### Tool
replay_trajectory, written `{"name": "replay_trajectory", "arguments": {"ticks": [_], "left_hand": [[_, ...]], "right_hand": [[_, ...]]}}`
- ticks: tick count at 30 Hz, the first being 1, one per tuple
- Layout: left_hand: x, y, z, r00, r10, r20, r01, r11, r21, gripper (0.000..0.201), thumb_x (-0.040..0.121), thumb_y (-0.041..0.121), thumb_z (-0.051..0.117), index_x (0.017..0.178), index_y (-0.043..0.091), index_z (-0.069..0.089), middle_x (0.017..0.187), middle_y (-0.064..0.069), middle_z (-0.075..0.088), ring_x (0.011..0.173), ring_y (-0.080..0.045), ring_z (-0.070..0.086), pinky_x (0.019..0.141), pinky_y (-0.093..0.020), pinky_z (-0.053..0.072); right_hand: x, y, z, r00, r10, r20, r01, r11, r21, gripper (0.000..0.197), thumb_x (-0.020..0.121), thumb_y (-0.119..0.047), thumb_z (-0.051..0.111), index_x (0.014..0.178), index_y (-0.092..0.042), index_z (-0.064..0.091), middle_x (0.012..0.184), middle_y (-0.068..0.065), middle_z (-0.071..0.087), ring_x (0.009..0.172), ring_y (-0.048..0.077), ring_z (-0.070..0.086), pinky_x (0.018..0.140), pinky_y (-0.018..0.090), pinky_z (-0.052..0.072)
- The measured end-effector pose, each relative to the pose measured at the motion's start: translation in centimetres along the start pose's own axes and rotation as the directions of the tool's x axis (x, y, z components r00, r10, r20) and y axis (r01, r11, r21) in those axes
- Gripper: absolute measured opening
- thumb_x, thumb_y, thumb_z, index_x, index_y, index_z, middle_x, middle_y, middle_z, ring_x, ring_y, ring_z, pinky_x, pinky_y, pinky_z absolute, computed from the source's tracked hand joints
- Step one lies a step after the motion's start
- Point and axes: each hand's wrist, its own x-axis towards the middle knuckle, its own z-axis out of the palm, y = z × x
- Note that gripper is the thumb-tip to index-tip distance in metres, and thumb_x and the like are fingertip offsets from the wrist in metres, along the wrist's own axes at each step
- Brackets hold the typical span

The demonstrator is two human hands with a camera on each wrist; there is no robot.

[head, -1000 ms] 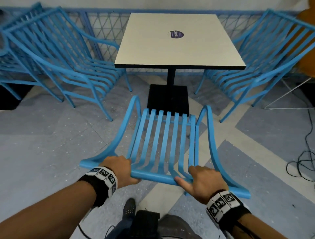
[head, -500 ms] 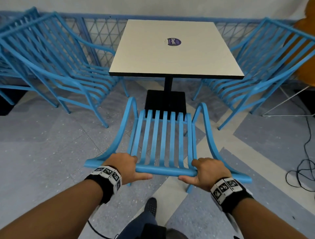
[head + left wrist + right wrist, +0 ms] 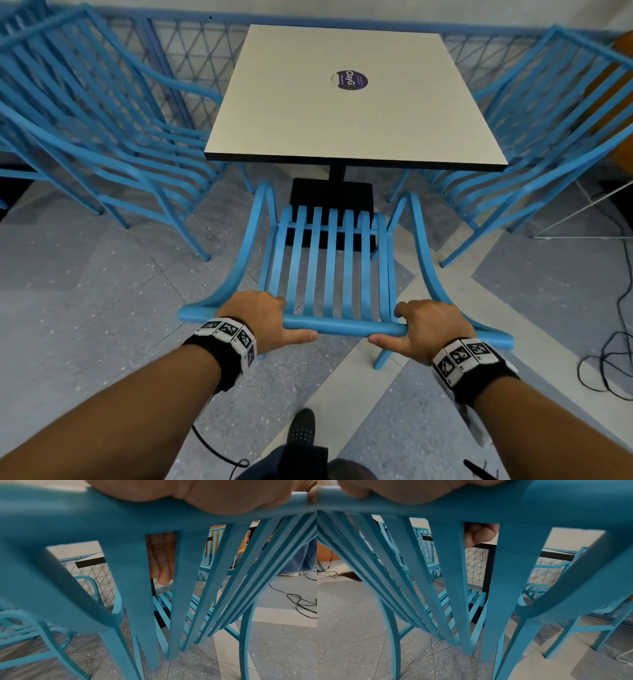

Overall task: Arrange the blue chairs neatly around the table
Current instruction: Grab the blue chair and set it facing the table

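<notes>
A blue slatted chair [image 3: 330, 263] stands right in front of me, its seat facing the square white table [image 3: 346, 109]. My left hand [image 3: 263, 318] grips the left part of the chair's top rail [image 3: 342, 327], fingers curled over it, thumb under. My right hand [image 3: 419, 329] grips the right part of the rail the same way. In the left wrist view my fingers [image 3: 162, 561] show behind the slats; in the right wrist view my fingertips [image 3: 481, 534] curl behind the rail. Another blue chair [image 3: 113, 137] stands left of the table, a third blue chair [image 3: 534, 144] to the right.
A blue mesh fence [image 3: 178, 65] runs behind the table. The table's black base [image 3: 329, 195] sits just ahead of the chair seat. Black cables [image 3: 609, 359] lie on the floor at the right. My shoe [image 3: 301, 428] is under the chair's back. An orange object [image 3: 620, 78] stands far right.
The chair has slid forward towards the table, its seat front now near the black base. Both hands have kept their grip on the top rail and moved with it.
</notes>
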Motion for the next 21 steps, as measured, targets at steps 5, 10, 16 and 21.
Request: {"name": "replay_trajectory", "arguments": {"ticks": [5,10,16,21], "left_hand": [[1.8,-0.6,-0.7,1.0,0.007,-0.009,-0.007,1.0,-0.018,0.089,0.056,0.098,0.017,0.082,0.023,0.056,0.076,0.002,0.061,0.069,-0.017,0.057,0.058,-0.032,0.042],[2.2,-1.1,-0.5,0.999,0.006,-0.032,-0.006,1.0,-0.017,0.092,0.055,0.099,0.014,0.086,0.023,0.056,0.076,0.003,0.06,0.068,-0.018,0.056,0.059,-0.033,0.044],[2.2,-1.8,-1.0,1.0,0.023,-0.016,-0.023,1.0,-0.021,0.089,0.058,0.097,0.017,0.083,0.021,0.056,0.077,0.002,0.059,0.068,-0.017,0.055,0.057,-0.031,0.037],[2.9,-2.6,-1.1,1.0,-0.002,-0.031,-0.003,0.991,-0.135,0.104,0.057,0.099,0.012,0.09,0.017,0.066,0.079,-0.002,0.068,0.071,-0.018,0.062,0.062,-0.034,0.052]], "right_hand": [[1.8,0.7,-0.6,1.0,0.005,0.028,-0.006,0.999,0.045,0.095,0.054,-0.096,0.007,0.096,-0.029,0.059,0.077,-0.009,0.06,0.07,0.012,0.055,0.06,0.029,0.044],[2.1,0.5,-0.8,0.998,0.009,0.066,-0.012,0.999,0.045,0.102,0.051,-0.097,-0.001,0.099,-0.03,0.058,0.078,-0.009,0.061,0.071,0.01,0.056,0.062,0.027,0.047],[2.6,0.1,-0.9,0.994,0.022,0.105,-0.028,0.998,0.051,0.09,0.058,-0.095,0.013,0.102,-0.03,0.058,0.082,-0.01,0.06,0.074,0.011,0.055,0.066,0.03,0.048],[2.0,-0.2,-1.3,0.985,0.085,0.148,-0.1,0.991,0.094,0.082,0.058,-0.096,0.018,0.083,-0.03,0.058,0.072,-0.011,0.055,0.065,0.007,0.05,0.057,0.028,0.042]]}}
